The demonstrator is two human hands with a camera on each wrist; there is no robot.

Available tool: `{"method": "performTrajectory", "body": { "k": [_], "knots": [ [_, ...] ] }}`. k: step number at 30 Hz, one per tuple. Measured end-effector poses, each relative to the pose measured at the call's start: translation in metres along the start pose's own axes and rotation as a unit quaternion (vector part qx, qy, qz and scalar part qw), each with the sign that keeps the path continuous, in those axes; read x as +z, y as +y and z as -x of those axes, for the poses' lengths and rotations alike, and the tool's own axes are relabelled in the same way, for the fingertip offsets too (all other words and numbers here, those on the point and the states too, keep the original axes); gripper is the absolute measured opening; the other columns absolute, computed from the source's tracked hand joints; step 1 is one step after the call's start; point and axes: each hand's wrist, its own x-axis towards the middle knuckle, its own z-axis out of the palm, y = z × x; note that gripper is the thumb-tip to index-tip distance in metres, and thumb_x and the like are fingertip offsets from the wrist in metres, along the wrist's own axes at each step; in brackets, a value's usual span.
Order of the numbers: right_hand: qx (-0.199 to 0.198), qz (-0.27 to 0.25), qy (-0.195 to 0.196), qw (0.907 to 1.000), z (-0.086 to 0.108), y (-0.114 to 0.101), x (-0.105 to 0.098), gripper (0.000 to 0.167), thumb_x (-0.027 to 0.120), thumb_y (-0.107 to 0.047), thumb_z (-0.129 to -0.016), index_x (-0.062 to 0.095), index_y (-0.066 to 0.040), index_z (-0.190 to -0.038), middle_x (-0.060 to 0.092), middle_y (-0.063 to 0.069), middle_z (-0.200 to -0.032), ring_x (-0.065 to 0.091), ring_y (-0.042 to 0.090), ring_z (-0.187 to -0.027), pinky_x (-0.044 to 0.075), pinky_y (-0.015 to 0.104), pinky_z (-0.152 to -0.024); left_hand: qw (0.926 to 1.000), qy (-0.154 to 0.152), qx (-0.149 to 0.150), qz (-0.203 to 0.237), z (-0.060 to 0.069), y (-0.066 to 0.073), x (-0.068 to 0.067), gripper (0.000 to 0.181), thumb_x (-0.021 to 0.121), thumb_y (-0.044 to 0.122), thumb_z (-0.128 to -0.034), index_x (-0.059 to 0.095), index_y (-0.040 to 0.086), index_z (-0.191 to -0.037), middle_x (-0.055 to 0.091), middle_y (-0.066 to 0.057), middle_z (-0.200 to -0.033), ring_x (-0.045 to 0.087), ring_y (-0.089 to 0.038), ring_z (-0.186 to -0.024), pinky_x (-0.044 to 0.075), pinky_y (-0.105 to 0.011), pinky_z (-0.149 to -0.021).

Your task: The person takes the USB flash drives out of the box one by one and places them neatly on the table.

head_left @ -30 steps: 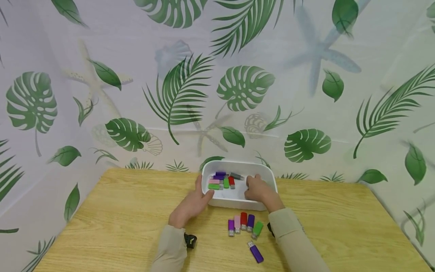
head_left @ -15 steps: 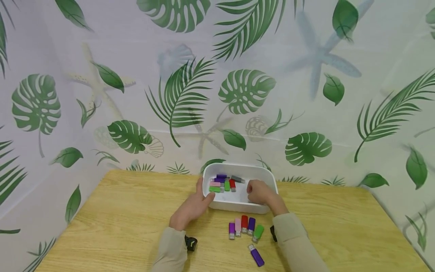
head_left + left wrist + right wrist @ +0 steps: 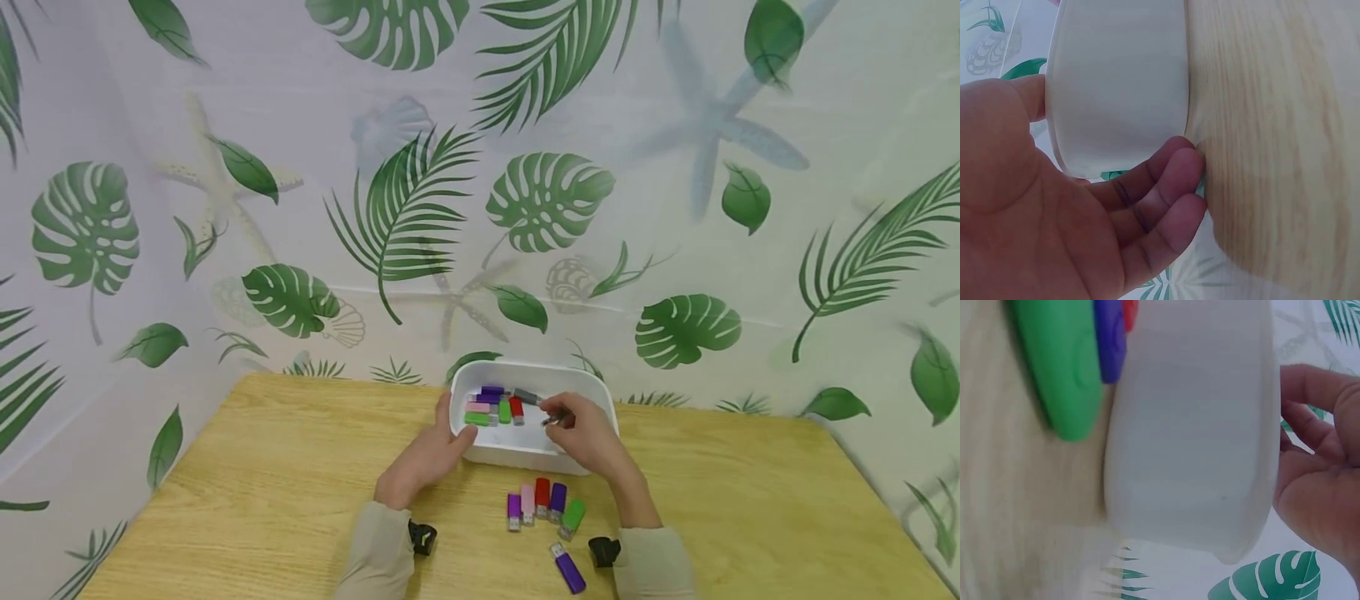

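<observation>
A white plastic box (image 3: 525,458) stands near the table's back edge. My left hand (image 3: 423,458) grips its left end; the left wrist view shows the thumb at the rim and curled fingers beside the end wall. Inside the box's right half, my right hand (image 3: 596,437) pinches a dark USB stick (image 3: 553,418) between thumb and fingers. Several USB sticks lie in the left half, among them a red one (image 3: 517,409), a grey one (image 3: 527,397) and a pink one (image 3: 477,407). The front wall hides the held stick in the right wrist view.
On the wooden table (image 3: 300,483), before the box, lies a fanned row of USB sticks: violet (image 3: 513,507), pink (image 3: 528,500), red (image 3: 542,493), purple (image 3: 557,500) and green (image 3: 573,517). Another purple stick (image 3: 570,571) lies nearer. A leaf-patterned cloth (image 3: 465,208) hangs behind.
My right hand, earlier lowered into the box with its fingertips hidden, has risen slightly and turned, now showing a dark USB stick in its fingers. The left hand stays on the box.
</observation>
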Motion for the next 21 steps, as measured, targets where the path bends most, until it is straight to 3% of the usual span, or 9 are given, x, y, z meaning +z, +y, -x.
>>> {"method": "performTrajectory", "body": {
  "k": [6,14,19,21],
  "knots": [
    [0.003,-0.029,0.069,0.9972,0.011,-0.008,-0.007,0.016,0.065,-0.005,-0.094,0.068,0.001,-0.109,0.063,0.012,-0.095,0.058,0.019,-0.072,0.049,0.026,-0.064,0.9997,0.0,0.013,-0.021,0.001,0.003,0.003,0.08,0.041,0.046,-0.1052,-0.005,0.006,-0.158,0.055,-0.033,-0.133,0.064,-0.03,-0.097,0.05,-0.049,-0.09],
    [0.022,-0.075,0.036,0.9963,0.023,-0.027,-0.005,0.012,0.057,-0.013,-0.102,0.059,-0.004,-0.11,0.06,0.01,-0.096,0.054,0.018,-0.062,0.049,0.026,-0.055,0.9998,0.001,-0.008,-0.016,0.002,0.004,-0.002,0.08,0.041,0.044,-0.1054,-0.006,0.009,-0.159,0.063,-0.028,-0.121,0.061,-0.026,-0.079,0.047,-0.039,-0.067],
    [-0.016,-0.05,-0.001,0.9986,0.038,-0.034,0.0,0.011,0.058,-0.009,-0.1,0.057,-0.007,-0.111,0.062,0.004,-0.085,0.051,0.014,-0.06,0.048,0.026,-0.055,0.9998,0.001,0.004,-0.018,0.002,0.002,-0.001,0.079,0.042,0.042,-0.1054,-0.004,0.006,-0.158,0.055,-0.033,-0.133,0.062,-0.027,-0.088,0.05,-0.042,-0.075],
    [-0.035,-0.027,-0.027,0.9986,0.044,-0.035,0.002,0.013,0.057,-0.007,-0.1,0.056,-0.009,-0.113,0.062,0.002,-0.081,0.051,0.012,-0.06,0.046,0.026,-0.055,0.9998,-0.003,-0.001,-0.018,0.001,0.002,0.0,0.08,0.042,0.043,-0.1054,-0.005,0.007,-0.159,0.061,-0.029,-0.124,0.063,-0.027,-0.084,0.05,-0.042,-0.072]
  ]
}}
